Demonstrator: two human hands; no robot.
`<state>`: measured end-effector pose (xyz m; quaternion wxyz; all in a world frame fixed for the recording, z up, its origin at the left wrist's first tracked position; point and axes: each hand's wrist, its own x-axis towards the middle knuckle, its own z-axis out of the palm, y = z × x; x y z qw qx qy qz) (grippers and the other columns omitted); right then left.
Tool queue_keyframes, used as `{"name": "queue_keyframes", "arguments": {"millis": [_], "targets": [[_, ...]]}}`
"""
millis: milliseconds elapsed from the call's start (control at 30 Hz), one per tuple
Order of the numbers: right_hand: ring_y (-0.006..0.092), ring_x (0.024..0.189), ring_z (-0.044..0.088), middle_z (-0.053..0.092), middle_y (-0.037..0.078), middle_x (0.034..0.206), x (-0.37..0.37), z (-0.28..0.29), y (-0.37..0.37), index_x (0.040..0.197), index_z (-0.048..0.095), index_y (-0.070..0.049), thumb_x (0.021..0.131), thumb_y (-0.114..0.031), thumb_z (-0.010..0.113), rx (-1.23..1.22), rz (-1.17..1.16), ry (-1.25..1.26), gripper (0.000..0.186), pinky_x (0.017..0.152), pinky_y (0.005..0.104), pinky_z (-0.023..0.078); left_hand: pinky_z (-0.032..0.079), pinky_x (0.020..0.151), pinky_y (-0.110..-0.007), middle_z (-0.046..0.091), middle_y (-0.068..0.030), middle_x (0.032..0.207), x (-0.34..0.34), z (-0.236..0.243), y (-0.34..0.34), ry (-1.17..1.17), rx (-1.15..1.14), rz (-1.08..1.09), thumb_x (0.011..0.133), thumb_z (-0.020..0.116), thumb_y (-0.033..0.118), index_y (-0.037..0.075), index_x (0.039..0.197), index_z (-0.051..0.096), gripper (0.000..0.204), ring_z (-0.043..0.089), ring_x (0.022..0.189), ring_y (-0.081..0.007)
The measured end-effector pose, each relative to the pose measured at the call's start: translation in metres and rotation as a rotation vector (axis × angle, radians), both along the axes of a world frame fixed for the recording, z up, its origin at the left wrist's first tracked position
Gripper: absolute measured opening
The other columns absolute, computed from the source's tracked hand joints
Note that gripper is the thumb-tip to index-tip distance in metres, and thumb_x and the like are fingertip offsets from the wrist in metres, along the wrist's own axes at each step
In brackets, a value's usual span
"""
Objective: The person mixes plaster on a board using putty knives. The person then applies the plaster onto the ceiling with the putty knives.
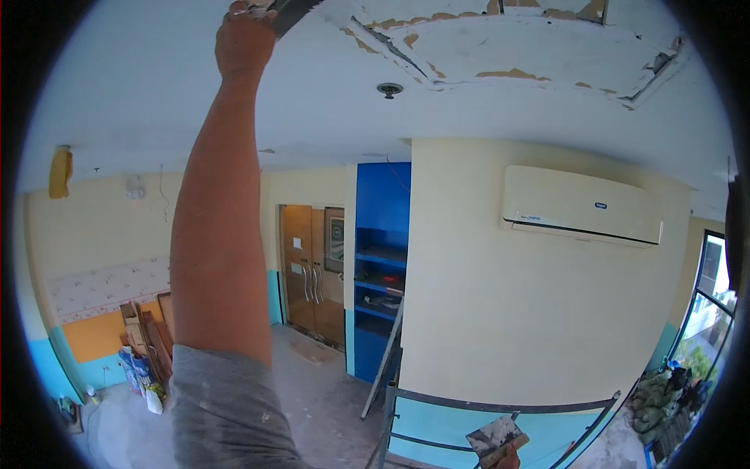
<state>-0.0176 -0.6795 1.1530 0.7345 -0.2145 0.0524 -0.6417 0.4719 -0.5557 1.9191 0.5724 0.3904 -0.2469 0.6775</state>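
My left hand (241,43) is raised high to the ceiling at the top of the view, closed on a putty knife (293,14) with a dark flat blade. To its right, the white ceiling has a patched panel (516,47) with cracked edges and peeling tan patches. My right hand (508,457) is low at the bottom right, partly out of view, holding a flat board (492,436) smeared with white compound. The board is in front of a dark metal frame (500,406), apparently scaffolding.
A leaning ladder (380,363) stands by blue shelves (383,195), beside wooden double doors (298,266). A wall air conditioner (582,203) hangs right of them. Planks and sacks (141,363) lean at the left wall. A green heap (656,399) lies by the window (703,305).
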Motion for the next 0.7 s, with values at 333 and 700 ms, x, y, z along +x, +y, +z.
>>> {"name": "queue_keyframes", "arguments": {"millis": [333,700], "targets": [[0.0295,0.111,0.055,0.05,0.012,0.13,0.022,0.1,0.069,0.134,0.043,-0.009,0.098,-0.025,0.045,0.283,-0.249,0.1,0.039,0.093,0.0472,0.05,0.048,0.086,-0.042,0.06,-0.0285,0.109,0.029,-0.02,0.004,0.063,-0.12,-0.535,0.083,0.068,0.038,-0.014,0.119,0.04,0.069,0.061,0.103,-0.0393],[0.007,0.048,0.037,0.042,-0.006,0.065,0.022,0.094,0.066,0.093,0.05,-0.016,0.099,-0.027,0.044,0.353,-0.255,0.156,0.014,0.045,0.0215,0.035,0.047,0.09,-0.04,0.058,-0.0318,0.112,0.001,0.018,-0.053,0.062,0.079,-0.808,0.082,0.069,0.042,-0.018,0.119,0.035,0.078,0.06,0.106,-0.0384]]}}
